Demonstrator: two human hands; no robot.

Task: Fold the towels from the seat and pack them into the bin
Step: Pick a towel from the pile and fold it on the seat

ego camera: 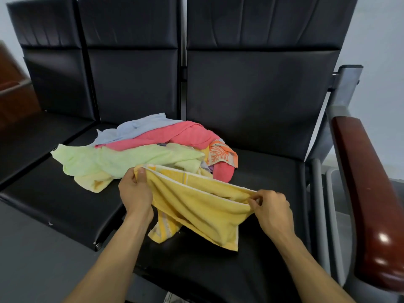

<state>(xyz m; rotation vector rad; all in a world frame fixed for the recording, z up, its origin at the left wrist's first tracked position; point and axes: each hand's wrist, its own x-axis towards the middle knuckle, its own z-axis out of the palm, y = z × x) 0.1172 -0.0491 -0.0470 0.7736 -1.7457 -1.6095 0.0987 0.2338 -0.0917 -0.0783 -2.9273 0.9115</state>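
A yellow towel [203,204] hangs doubled over just above the black seat [262,171]. My left hand [135,191] pinches its upper left corner and my right hand [273,206] pinches its upper right corner, the top edge stretched between them. Behind it on the seat lies a loose heap: a pale green towel [113,160], a pink towel [175,134], a light blue towel [135,126], an orange patterned towel [223,156] and a pale yellow one [94,182]. No bin is clearly in view.
The black seats form a row of three with tall backrests [258,88]. A red-brown wooden armrest [371,193] on a grey metal frame stands at the right. The grey floor [32,259] shows at the lower left.
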